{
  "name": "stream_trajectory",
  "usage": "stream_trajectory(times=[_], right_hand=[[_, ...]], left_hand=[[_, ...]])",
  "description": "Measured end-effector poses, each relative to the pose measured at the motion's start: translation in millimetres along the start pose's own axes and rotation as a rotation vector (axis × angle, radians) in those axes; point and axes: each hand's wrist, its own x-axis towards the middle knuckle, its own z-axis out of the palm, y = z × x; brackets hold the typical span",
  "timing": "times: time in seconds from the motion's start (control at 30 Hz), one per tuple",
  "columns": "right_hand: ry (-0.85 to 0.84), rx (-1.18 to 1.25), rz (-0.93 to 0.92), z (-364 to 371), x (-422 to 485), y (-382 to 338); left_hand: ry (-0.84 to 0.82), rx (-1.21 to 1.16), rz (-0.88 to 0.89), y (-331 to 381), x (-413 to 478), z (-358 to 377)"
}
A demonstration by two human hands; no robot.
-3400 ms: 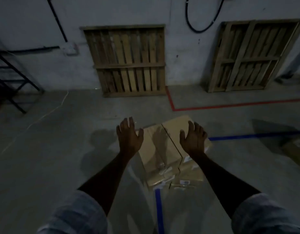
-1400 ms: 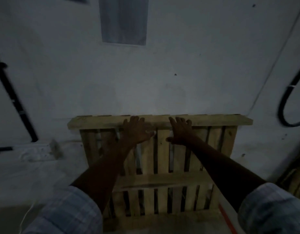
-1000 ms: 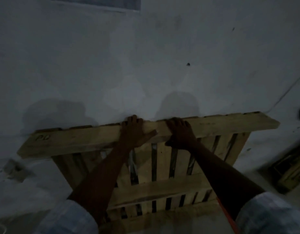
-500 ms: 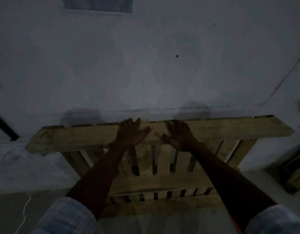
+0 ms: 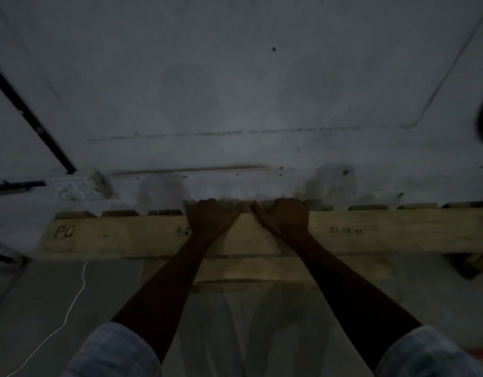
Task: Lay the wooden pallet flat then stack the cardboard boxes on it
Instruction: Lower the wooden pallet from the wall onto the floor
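**Pallet on edge in your grip, not yet flat**

Your left hand and right hand sit side by side at the middle of the wooden pallet, on its top board, fingers curled over the far edge and gripping it. The pallet stands on the floor close to the wall, and its top seems tipped toward you. Judging by that, laying it flat is only begun. No cardboard boxes are in view, so all the stacking is left.
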Motion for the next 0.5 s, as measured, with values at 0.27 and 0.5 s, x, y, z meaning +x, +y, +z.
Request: stream_trajectory(times=[0.27, 0.5], right_hand=[[0.110, -0.079, 0.058, -5.9, -135.6, -7.7], [0.142, -0.097, 0.057, 4.6, -235.9, 3.7]], left_hand=[[-0.511, -0.320, 0.063, -26.5, -71.3, 17.2], [-0.678, -0.301, 0.134, -39.6, -134.8, 49.5]])
